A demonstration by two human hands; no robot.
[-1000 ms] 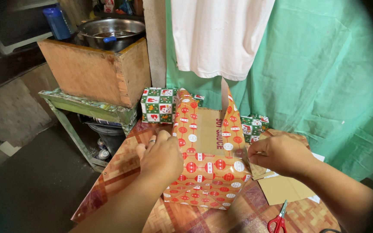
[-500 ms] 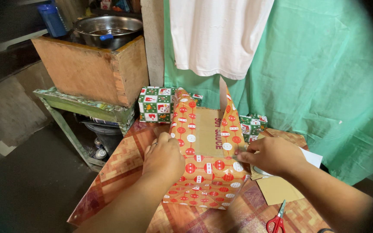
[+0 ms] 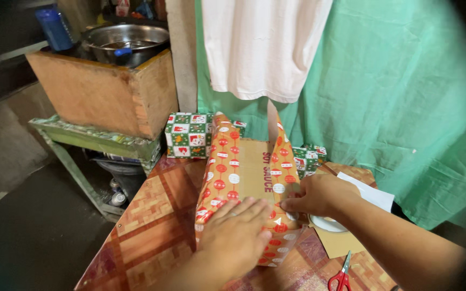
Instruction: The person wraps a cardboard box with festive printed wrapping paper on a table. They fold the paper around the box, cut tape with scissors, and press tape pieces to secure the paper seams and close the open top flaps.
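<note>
Upper left: wooden crate [image 3: 103, 91] bearing a metal pot [image 3: 125, 42]. Green gift boxes [image 3: 185, 134] behind; scissors [image 3: 341, 276] at the lower right edge. Centre frame, half-wrapped box [image 3: 246, 183] sits on the table [image 3: 152, 215]. Left hand [image 3: 238, 234] lies flat on the wrapping, fingers spread. Right hand [image 3: 319, 195] pinches the paper edge.

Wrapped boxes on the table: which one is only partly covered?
The big orange-papered box under both hands; bare cardboard shows on top. The small green boxes behind are fully wrapped.
</note>
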